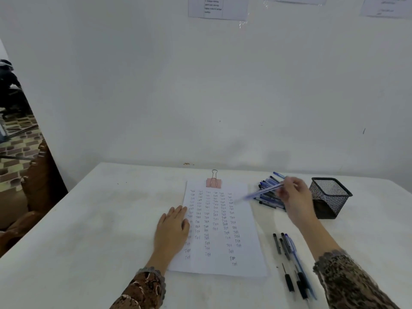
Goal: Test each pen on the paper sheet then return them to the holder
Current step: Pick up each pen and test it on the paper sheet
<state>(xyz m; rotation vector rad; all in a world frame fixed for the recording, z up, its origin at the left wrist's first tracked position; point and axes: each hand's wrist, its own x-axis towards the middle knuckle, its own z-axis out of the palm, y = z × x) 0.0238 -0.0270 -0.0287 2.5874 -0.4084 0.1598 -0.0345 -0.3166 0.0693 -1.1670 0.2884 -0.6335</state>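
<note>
Brown patterned sleeves enter at the near edge of a white table. A paper sheet lies lengthwise away from the viewer, covered in columns of small handwritten test marks, with blank space left towards its near end.

To the right of the sheet's near half lie a few loose pens, black and blue, roughly parallel to its long edge.

The left hand rests flat on the sheet's left edge, fingers straight and close together, pressing the paper down.

Beyond the sheet's far right corner, the right hand pinches a blue pen between thumb and fingertips near one end. The pen is blurred. Its long axis slants from the fingers towards the sheet, with the free end just over the right edge. This hand is much the nearer to the pen supply, and the likely next step is lowering the tip onto a blank patch, which lies nearer the viewer than the tip now does.

Under that hand, just right of the sheet's far end, sits a heap of pens. Further right stands a black mesh holder; no pens show above its rim. Nothing lies between the pen tip and the paper.

A pink binder clip grips the sheet's far edge. Behind is a white wall with printed notices, too blurred to read.
</note>
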